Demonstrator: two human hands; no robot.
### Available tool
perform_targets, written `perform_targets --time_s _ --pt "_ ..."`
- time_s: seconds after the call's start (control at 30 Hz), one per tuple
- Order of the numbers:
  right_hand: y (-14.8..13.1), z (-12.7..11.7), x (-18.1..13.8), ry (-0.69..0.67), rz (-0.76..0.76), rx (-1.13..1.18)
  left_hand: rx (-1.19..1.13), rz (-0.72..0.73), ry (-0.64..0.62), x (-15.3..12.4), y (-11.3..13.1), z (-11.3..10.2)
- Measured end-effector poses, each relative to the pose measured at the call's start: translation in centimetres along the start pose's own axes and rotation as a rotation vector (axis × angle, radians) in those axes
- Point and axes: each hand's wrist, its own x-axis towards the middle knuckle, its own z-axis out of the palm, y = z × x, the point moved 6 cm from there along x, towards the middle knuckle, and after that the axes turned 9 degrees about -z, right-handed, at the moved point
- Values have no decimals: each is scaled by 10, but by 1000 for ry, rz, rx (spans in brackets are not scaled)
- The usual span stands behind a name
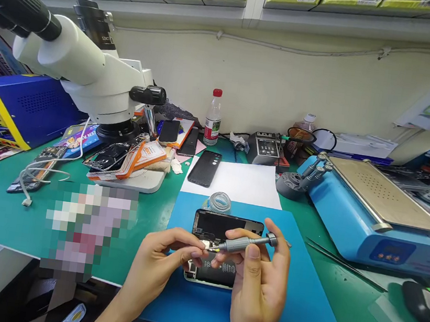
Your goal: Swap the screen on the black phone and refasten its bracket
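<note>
An opened phone (217,230) lies face down on a blue mat (290,308), its insides and battery showing. My right hand (259,288) is closed round a grey precision screwdriver (246,243), whose tip points left over the phone's middle. My left hand (164,260) pinches its fingertips together right at the screwdriver's tip, on something too small to make out. Both hands hover over the lower half of the phone.
A roll of tape (218,202) and a black phone (205,168) on white paper sit behind the mat. A white microscope (92,71) stands at left, a blue heating plate machine (382,214) at right, tweezers (344,262) beside it. Water bottle (213,117) at the back.
</note>
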Motion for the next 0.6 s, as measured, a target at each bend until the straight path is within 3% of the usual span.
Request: perform_targets --time_s 0.6 --pt "2 1 2 -10 70 89 -61 26 -39 -2 -1 2"
